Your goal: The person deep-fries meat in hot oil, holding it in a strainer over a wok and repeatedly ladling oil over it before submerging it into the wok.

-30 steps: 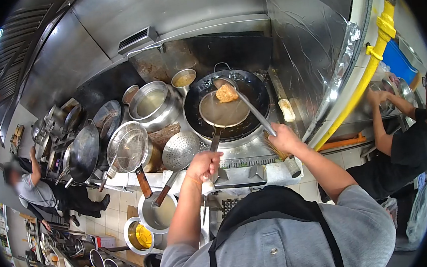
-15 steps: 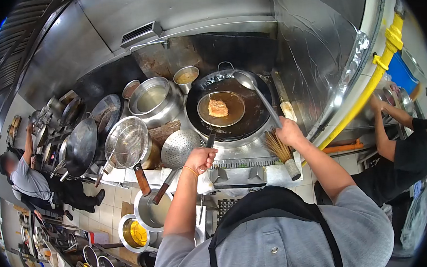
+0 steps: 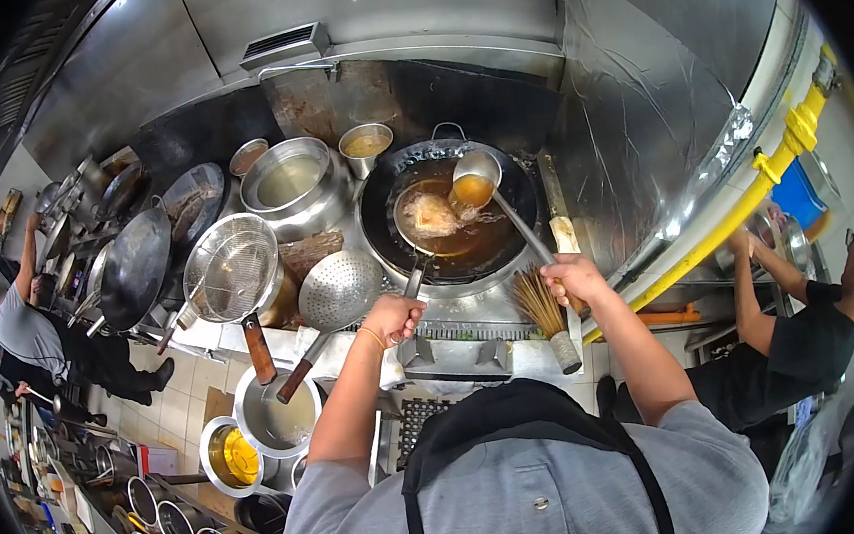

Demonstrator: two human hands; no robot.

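Right hand (image 3: 570, 278) clenched on steel ladle (image 3: 475, 181), left hand (image 3: 391, 318) gripping strainer handle (image 3: 415, 280), round black wok (image 3: 448, 215)

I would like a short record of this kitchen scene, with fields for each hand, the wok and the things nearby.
left hand: left hand grips the handle of a flat strainer that carries a piece of food
right hand: right hand holds a ladle with brown liquid in its bowl
wok: black wok holding brown liquid
beside the wok: steel pot, mesh skimmer, perforated scoop, bamboo brush
others: a person in black at the right
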